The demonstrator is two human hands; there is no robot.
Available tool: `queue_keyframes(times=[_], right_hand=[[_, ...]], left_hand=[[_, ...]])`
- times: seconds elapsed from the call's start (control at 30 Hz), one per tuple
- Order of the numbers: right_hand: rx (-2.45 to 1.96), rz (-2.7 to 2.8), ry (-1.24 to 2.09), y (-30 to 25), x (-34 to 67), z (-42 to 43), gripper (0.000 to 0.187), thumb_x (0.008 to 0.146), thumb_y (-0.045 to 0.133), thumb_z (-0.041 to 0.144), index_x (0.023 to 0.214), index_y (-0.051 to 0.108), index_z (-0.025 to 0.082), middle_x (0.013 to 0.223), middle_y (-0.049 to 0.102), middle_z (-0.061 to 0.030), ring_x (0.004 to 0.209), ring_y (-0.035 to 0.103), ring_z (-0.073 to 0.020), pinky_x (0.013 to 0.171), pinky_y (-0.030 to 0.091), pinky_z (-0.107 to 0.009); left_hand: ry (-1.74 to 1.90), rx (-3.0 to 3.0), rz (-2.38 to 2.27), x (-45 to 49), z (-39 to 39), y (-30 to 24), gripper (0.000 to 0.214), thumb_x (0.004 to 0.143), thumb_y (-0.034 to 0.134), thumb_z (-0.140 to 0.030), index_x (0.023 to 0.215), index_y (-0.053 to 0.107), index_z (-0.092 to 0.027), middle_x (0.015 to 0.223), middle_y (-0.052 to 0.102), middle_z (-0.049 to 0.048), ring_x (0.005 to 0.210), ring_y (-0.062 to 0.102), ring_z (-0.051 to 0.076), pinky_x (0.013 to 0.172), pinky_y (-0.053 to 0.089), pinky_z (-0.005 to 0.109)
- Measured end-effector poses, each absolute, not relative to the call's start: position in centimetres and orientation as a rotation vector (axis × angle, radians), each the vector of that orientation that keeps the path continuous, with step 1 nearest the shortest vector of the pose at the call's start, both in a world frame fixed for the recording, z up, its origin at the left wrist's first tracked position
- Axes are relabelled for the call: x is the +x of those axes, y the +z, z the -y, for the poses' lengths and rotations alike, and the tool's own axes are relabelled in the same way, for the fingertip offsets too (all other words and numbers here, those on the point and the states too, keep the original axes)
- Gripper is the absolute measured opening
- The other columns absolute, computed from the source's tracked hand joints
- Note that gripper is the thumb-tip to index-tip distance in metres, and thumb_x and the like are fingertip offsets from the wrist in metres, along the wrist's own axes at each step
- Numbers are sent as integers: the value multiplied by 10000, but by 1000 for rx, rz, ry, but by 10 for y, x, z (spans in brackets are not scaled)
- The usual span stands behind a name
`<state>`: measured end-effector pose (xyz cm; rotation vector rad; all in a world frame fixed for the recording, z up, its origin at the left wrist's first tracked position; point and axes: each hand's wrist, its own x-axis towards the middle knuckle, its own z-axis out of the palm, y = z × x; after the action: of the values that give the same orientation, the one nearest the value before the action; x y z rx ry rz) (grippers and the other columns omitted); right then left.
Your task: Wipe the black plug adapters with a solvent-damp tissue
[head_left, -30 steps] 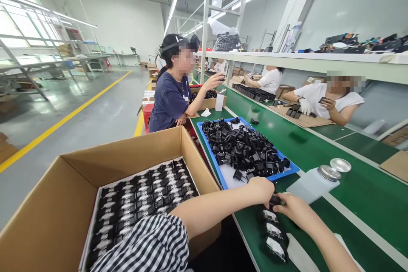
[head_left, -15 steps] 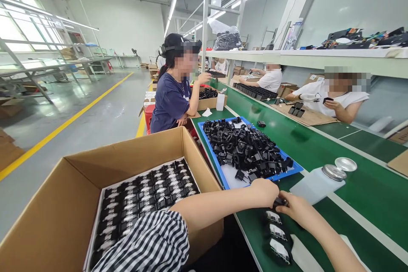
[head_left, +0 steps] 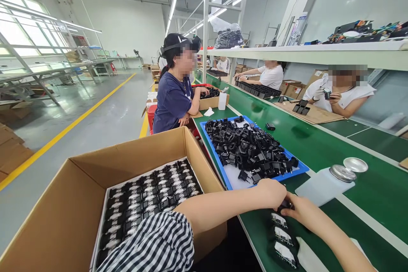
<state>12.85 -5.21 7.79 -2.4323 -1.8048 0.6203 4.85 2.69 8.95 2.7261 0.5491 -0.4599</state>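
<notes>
My left hand (head_left: 271, 193) is curled into a closed grip over the green bench, its fingertips mostly hidden behind the knuckles. Facing it, my right hand (head_left: 301, 209) pinches a small black plug adapter (head_left: 284, 206) with thumb and fingers. Both hands meet on this piece, and much of it is covered. Just below lies a row of black pieces with white tops (head_left: 282, 234). A blue-rimmed tray (head_left: 227, 182) heaped with loose black plugs (head_left: 245, 144) sits beyond my left hand.
An open cardboard box (head_left: 86, 178) on the left holds rows of black-and-white pieces (head_left: 149, 195). Right of my hands stands a white bottle with a metal cap (head_left: 321, 185). Several co-workers sit along the bench, one in a navy shirt (head_left: 174, 100). A shelf (head_left: 318, 57) runs above.
The view has shifted slightly, so things appear a little further right. Both my hands stay together on the black piece. The navy-shirted co-worker's raised hand has lowered to the box of black parts.
</notes>
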Motion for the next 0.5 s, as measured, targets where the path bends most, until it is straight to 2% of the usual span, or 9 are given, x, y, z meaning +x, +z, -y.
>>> queue_keyframes(times=[0.17,0.3,0.5], right_hand=[[-2385,1801,667,75,133,52,294,611,460,151,902,494,168,840,589,-41,758,541,-222,627,405,-266],[-2366,1805,693,70,139,53,191,616,455,182,804,484,191,763,598,-24,693,549,-215,593,401,-271],[-2312,1811,671,68,140,56,154,615,442,196,770,445,200,872,582,-40,763,540,-226,635,398,-291]], left_hand=[[-451,2859,-399,45,-27,93,324,586,612,-251,875,559,-115,878,576,99,812,537,194,606,457,247],[-450,2875,-373,41,-29,97,340,615,577,-296,902,550,-115,849,582,97,785,542,190,577,462,247],[-340,2888,-399,37,-28,89,320,634,544,-337,879,549,-131,826,580,81,761,544,173,580,460,240]])
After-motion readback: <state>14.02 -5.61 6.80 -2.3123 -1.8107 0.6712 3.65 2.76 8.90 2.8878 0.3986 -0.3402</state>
